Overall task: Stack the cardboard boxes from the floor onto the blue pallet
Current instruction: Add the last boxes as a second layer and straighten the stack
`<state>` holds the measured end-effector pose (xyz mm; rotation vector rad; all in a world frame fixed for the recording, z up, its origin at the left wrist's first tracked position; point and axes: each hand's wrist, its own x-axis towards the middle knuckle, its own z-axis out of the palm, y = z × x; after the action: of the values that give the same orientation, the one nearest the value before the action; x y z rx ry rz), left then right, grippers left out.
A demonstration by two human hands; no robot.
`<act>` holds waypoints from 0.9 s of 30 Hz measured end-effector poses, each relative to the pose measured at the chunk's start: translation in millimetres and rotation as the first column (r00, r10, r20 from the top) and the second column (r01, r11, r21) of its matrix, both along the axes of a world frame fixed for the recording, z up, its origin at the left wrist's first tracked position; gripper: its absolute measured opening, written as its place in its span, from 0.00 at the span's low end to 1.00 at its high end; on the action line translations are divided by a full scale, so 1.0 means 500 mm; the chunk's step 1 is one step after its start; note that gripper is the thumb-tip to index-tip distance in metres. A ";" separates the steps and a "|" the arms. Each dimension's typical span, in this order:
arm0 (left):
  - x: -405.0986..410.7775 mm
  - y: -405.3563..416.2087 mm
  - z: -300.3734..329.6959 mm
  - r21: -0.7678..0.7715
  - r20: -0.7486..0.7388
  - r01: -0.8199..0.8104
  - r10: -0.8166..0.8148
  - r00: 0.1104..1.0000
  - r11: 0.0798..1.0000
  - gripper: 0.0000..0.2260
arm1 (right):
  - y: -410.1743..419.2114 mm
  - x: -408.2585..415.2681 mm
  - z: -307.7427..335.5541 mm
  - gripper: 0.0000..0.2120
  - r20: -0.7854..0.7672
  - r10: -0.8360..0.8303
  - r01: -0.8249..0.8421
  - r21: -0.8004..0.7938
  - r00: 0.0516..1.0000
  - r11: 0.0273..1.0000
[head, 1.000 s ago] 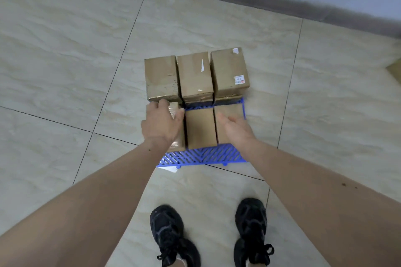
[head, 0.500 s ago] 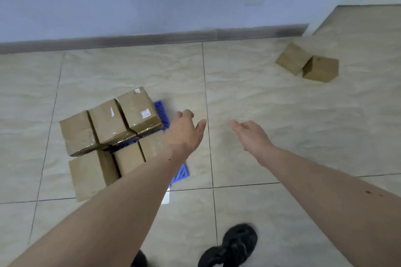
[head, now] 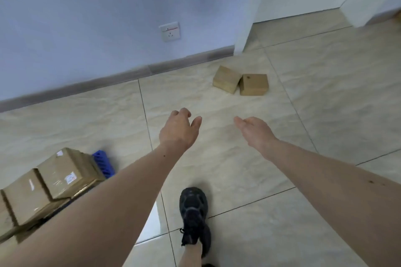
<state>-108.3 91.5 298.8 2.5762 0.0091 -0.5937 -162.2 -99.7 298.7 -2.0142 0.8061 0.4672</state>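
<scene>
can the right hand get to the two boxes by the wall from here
Probably not yet. The right hand is open and empty, and the two boxes lie farther off across bare tile. Nothing blocks the way, so a few steps forward should bring them within reach.

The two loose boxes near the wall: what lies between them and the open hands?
Only bare floor tiles, in the head view. The left hand and right hand are empty, short of both boxes.
</scene>
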 end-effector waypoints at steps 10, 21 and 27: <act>0.238 -0.192 -0.061 0.052 -0.049 0.052 -0.049 0.998 0.997 0.21 | -0.206 0.254 -0.021 0.26 -0.038 0.068 -0.069 -0.027 0.997 0.997; 0.419 -0.372 -0.139 0.140 -0.131 0.037 -0.019 0.991 0.989 0.20 | -0.412 0.494 -0.128 0.22 -0.071 0.257 -0.263 -0.086 0.964 0.961; 0.493 -0.462 -0.239 0.147 -0.189 -0.142 0.169 0.967 0.979 0.21 | -0.508 0.636 -0.246 0.29 -0.201 0.451 -0.482 -0.151 0.870 0.863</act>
<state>138.2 -139.6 179.2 2.5994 0.3271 -0.8139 155.9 -353.7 175.9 -2.3899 0.4564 0.8651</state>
